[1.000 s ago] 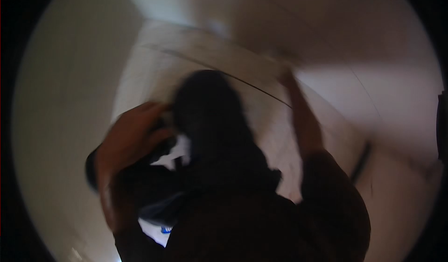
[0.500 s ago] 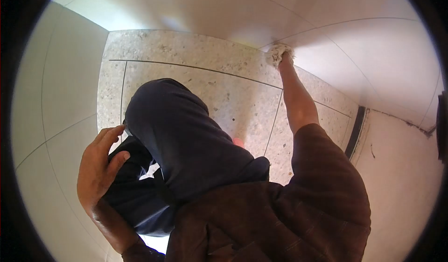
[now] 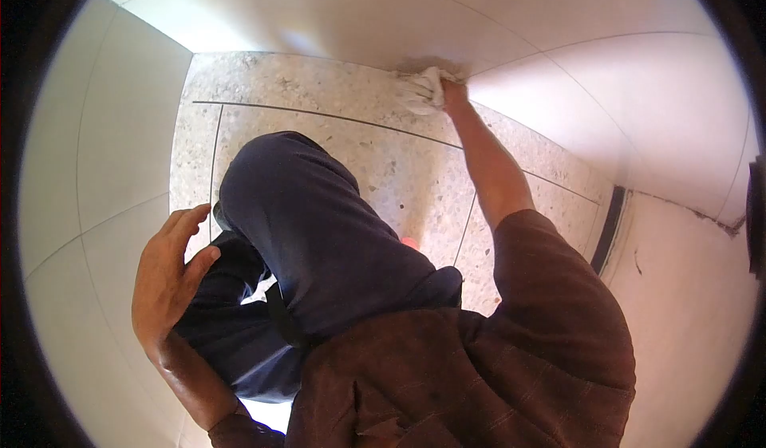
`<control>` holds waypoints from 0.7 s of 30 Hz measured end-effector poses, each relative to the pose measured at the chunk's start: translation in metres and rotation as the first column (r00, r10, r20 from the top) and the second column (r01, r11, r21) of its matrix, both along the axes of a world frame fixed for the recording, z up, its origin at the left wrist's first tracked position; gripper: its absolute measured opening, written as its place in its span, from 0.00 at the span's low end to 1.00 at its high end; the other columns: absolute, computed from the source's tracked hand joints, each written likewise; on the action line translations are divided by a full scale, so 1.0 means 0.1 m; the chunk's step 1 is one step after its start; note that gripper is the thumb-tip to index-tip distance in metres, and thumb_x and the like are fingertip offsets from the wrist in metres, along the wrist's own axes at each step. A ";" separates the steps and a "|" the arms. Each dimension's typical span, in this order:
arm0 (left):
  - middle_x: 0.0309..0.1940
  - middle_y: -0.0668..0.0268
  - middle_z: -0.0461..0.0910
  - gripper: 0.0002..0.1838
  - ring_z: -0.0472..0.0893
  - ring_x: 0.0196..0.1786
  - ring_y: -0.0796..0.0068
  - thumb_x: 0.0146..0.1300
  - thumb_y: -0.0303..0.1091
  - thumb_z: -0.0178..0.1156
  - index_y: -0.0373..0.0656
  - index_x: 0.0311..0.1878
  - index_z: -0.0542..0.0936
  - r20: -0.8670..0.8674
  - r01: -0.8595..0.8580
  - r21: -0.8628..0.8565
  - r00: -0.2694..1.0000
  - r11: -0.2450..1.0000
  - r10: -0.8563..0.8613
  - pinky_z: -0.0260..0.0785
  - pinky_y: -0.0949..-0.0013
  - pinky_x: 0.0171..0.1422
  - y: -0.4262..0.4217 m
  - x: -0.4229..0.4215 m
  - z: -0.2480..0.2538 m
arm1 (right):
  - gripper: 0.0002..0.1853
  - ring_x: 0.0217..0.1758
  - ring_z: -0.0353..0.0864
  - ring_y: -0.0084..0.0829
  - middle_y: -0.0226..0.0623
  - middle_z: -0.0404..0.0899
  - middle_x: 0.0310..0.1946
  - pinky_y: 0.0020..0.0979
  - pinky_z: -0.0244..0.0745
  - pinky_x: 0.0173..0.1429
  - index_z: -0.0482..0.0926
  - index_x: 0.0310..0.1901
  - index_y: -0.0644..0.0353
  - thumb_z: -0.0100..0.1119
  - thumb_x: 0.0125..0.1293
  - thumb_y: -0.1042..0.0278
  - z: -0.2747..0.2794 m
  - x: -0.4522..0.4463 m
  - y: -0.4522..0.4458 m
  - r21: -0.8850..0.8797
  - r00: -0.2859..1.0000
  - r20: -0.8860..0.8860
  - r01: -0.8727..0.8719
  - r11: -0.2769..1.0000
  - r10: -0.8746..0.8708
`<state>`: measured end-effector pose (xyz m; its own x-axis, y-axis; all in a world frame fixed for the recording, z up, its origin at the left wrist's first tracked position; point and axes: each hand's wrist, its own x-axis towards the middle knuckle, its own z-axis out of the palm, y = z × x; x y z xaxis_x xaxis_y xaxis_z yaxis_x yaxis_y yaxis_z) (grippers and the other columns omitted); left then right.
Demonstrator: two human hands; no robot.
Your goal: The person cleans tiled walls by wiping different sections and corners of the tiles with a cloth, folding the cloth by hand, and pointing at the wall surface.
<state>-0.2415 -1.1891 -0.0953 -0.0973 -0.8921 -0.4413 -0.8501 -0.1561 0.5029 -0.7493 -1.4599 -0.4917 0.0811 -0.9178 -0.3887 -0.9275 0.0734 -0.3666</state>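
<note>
My right hand (image 3: 453, 89) reaches to the far side of the floor, at the foot of the wall. It grips a crumpled white cloth (image 3: 421, 92), which hides most of the fingers. The cloth lies against the joint of floor and wall. Over at the left, my left hand (image 3: 166, 276) is raised beside my bent knee, fingers loosely curved and thumb apart. Nothing is in it, and it looks clear of the tiled side wall.
Pale speckled floor (image 3: 319, 89) with dark joint lines lies between a left tiled wall (image 3: 120, 145) and a far tiled wall (image 3: 606, 73). A dark strip (image 3: 610, 228) edges a light surface at right. My knee (image 3: 279, 169) takes up the middle.
My right hand has moved left along the foot of the wall with the cloth, which now appears flatter and wider. My left hand has barely moved.
</note>
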 end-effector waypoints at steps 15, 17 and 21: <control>0.61 0.53 0.80 0.28 0.80 0.62 0.52 0.63 0.29 0.67 0.43 0.67 0.76 0.042 0.002 0.033 0.999 0.999 -0.004 0.71 0.52 0.68 0.03 -0.02 0.00 | 0.55 0.60 0.83 0.46 0.50 0.73 0.67 0.49 0.85 0.55 0.40 0.82 0.38 0.69 0.64 0.75 -0.24 -0.19 0.24 0.522 0.032 0.687 0.672 0.525 -0.725; 0.60 0.53 0.81 0.26 0.81 0.61 0.50 0.64 0.34 0.67 0.42 0.66 0.77 0.047 0.016 0.007 0.999 1.000 -0.016 0.73 0.54 0.66 0.02 -0.04 0.01 | 0.49 0.57 0.82 0.45 0.50 0.74 0.63 0.45 0.87 0.53 0.52 0.78 0.47 0.69 0.59 0.81 -0.29 -0.23 0.20 0.488 -0.103 0.742 0.760 0.429 -0.662; 0.61 0.53 0.80 0.28 0.81 0.61 0.52 0.63 0.30 0.67 0.43 0.68 0.76 0.086 0.004 0.043 0.996 0.999 -0.008 0.72 0.53 0.67 0.03 -0.02 -0.04 | 0.51 0.58 0.82 0.43 0.48 0.75 0.61 0.41 0.85 0.57 0.54 0.78 0.47 0.73 0.56 0.79 -0.56 -0.34 0.19 0.379 -0.036 0.817 0.787 0.488 -0.576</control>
